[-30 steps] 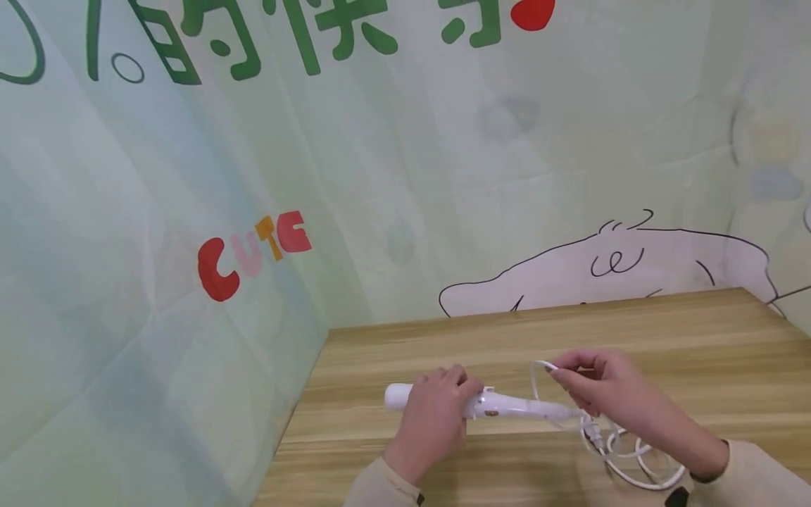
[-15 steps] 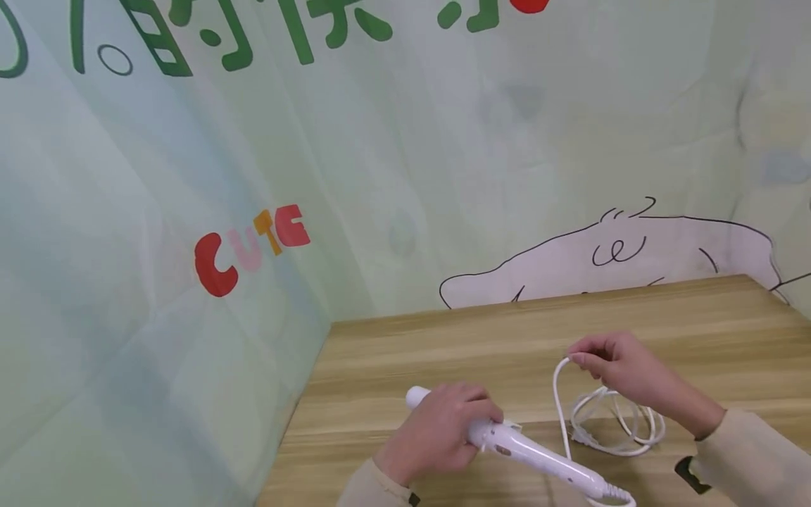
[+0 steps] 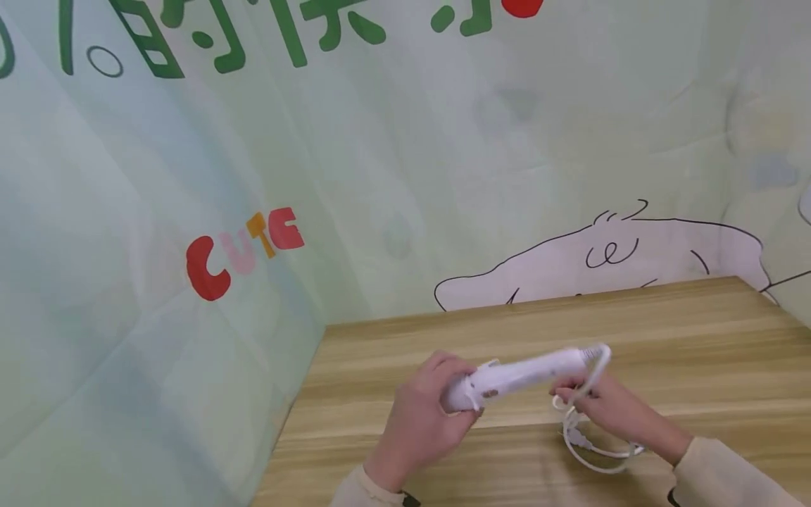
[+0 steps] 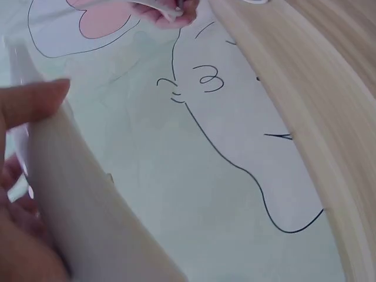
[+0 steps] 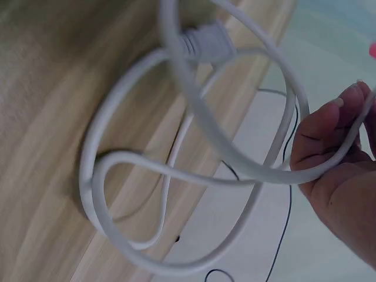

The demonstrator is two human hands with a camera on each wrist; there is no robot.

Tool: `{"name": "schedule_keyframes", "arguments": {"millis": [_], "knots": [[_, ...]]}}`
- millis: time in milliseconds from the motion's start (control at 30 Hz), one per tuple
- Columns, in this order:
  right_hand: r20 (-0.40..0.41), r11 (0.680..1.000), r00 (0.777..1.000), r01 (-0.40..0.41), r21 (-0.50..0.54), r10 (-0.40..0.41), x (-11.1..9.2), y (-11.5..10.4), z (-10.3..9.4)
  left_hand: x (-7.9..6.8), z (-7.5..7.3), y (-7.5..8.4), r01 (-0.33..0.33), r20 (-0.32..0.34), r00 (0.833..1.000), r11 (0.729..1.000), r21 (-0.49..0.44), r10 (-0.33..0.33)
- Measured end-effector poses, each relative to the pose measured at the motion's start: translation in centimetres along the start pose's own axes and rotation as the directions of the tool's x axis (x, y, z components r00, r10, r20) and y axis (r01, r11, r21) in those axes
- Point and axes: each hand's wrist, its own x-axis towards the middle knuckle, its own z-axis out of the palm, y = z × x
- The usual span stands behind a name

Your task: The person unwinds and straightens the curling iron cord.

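Note:
A white curling iron (image 3: 532, 373) is held up over the table, its cord end raised and pointing right. My left hand (image 3: 421, 419) grips it around its left part, hiding the tip in the head view. In the left wrist view, the thumb lies across the white body (image 4: 100, 205). A white power cord (image 3: 598, 370) bends down from the raised end in front of my right hand (image 3: 624, 412). That hand holds a length of the cord (image 5: 346, 150) between its curled fingers. Below, loose loops hang and lie with the plug (image 5: 211, 44) among them.
The wooden table (image 3: 380, 352) reaches back to a pale green printed cloth (image 3: 380, 176) that hangs behind it and along the left side. A cartoon outline and coloured letters are printed on the cloth.
The curling iron's cord end first dipped toward the near right, then swung up and away. My right hand rose with the cord, then came lower, keeping hold of it.

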Motion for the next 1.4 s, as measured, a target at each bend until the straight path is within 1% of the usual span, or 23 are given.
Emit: {"name": "schedule_keyframes", "arguments": {"millis": [67,100,167,200,233,267,333,367,433,500,533,600,633,700,800,900,933,1033,1067,1133,1300,1333,1400], "knots": [[0.016,0.999,0.999,0.029,0.019,-0.029,-0.5,-0.1,1.1,0.2,-0.3,-0.2,0.081,-0.081,0.993,0.997,0.009,-0.08],[0.031,1.0,0.999,0.015,0.028,-0.016,-0.6,-0.1,1.5,0.3,-0.5,-0.4,0.126,-0.115,0.986,0.992,0.008,-0.125],[0.04,0.999,0.999,0.006,0.047,-0.008,-1.2,-0.1,1.9,0.5,-0.8,-1.0,0.236,-0.17,0.958,0.972,0.001,-0.233],[0.041,0.999,0.999,0.003,0.05,-0.005,-1.5,0.0,2.0,0.5,-1.0,-1.3,0.298,-0.19,0.936,0.954,-0.018,-0.296],[0.039,0.998,0.999,0.004,0.058,-0.006,-1.8,0.2,2.1,0.6,-1.2,-1.6,0.363,-0.203,0.909,0.931,-0.051,-0.365],[0.04,0.996,0.999,0.002,0.089,-0.006,-2.1,0.5,2.0,0.5,-1.4,-2.0,0.426,-0.211,0.876,0.901,-0.084,-0.434],[0.031,0.992,0.999,0.004,0.123,-0.008,-2.6,1.0,1.6,0.4,-1.8,-2.7,0.535,-0.213,0.803,0.831,-0.153,-0.557],[0.02,0.991,1.0,-0.007,0.137,0.004,-2.9,1.4,1.2,0.3,-1.9,-3.1,0.573,-0.208,0.771,0.799,-0.185,-0.601],[-0.025,0.992,0.999,-0.042,0.116,0.045,-3.5,2.1,0.1,0.0,-2.2,-3.9,0.636,-0.191,0.71,0.733,-0.241,-0.678],[-0.097,0.993,0.989,-0.111,0.049,0.115,-4.0,2.5,-1.3,-0.5,-2.5,-4.7,0.677,-0.183,0.661,0.684,-0.271,-0.728],[-0.126,0.986,0.978,-0.168,0.014,0.168,-4.2,2.7,-2.1,-0.7,-2.7,-5.1,0.692,-0.18,0.641,0.664,-0.284,-0.746],[-0.19,0.965,0.955,-0.248,-0.083,0.229,-4.7,3.1,-3.7,-1.3,-2.9,-5.7,0.717,-0.168,0.602,0.621,-0.317,-0.781],[-0.217,0.951,0.945,-0.276,-0.138,0.243,-5.0,3.3,-4.4,-1.5,-3.0,-6.0,0.724,-0.162,0.586,0.603,-0.335,-0.794],[-0.258,0.914,0.931,-0.321,-0.248,0.257,-5.4,3.8,-6.0,-2.0,-3.0,-6.5,0.731,-0.145,0.565,0.574,-0.368,-0.812],[-0.274,0.854,0.928,-0.347,-0.389,0.252,-6.0,4.6,-8.0,-2.7,-2.8,-7.2,0.747,-0.121,0.521,0.52,-0.414,-0.845],[-0.272,0.8,0.917,-0.39,-0.455,0.292,-6.3,5.2,-9.7,-3.4,-2.5,-7.7,0.763,-0.109,0.473,0.468,-0.445,-0.874],[-0.273,0.787,0.913,-0.402,-0.469,0.303,-6.3,5.4,-10.1,-3.7,-2.4,-7.8,0.766,-0.107,0.463,0.458,-0.452,-0.88],[-0.282,0.758,0.907,-0.417,-0.501,0.312,-6.3,6.0,-10.6,-4.7,-1.8,-7.9,0.781,-0.077,0.459,0.443,-0.44,-0.885],[-0.284,0.754,0.908,-0.414,-0.51,0.307,-6.3,6.2,-10.6,-5.1,-1.6,-7.9,0.785,-0.063,0.464,0.443,-0.434,-0.883],[-0.282,0.752,0.912,-0.406,-0.519,0.298,-6.1,6.7,-10.4,-5.9,-0.9,-7.9,0.796,-0.047,0.489,0.468,-0.383,-0.871],[-0.271,0.778,0.927,-0.368,-0.51,0.26,-5.4,8.1,-9.3,-7.5,0.7,-7.9,0.808,-0.014,0.57,0.563,-0.174,-0.822],[-0.273,0.783,0.928,-0.364,-0.505,0.255,-5.2,8.3,-9.0,-7.7,0.9,-8.0,0.809,0.0,0.578,0.574,-0.128,-0.816],[-0.276,0.794,0.927,-0.362,-0.489,0.253,-4.8,8.6,-8.4,-7.9,1.4,-8.2,0.811,0.046,0.584,0.579,-0.083,-0.81]]}}
